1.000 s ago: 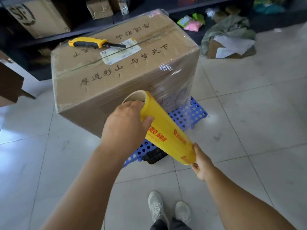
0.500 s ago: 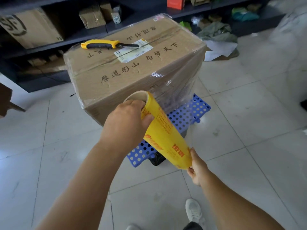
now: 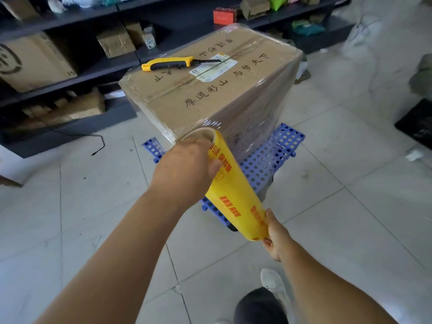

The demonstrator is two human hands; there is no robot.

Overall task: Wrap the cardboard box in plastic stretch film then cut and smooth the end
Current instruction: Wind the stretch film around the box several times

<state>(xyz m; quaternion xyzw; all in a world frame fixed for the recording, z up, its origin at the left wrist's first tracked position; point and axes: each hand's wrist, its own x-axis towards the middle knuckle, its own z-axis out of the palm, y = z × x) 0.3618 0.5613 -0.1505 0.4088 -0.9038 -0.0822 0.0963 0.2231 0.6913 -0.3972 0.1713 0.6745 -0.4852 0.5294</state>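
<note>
Standing on a blue perforated stand [image 3: 280, 155] on the tiled floor [image 3: 350, 206], the cardboard box [image 3: 205, 90] already shines with film. I have stepped round it since a second ago, so another side gets covered. My left hand [image 3: 187, 169] and right hand [image 3: 275, 232] curl their fingers around the yellow film roll [image 3: 236, 195]. A yellow knife [image 3: 168, 63] waits near the box top's far edge.
</note>
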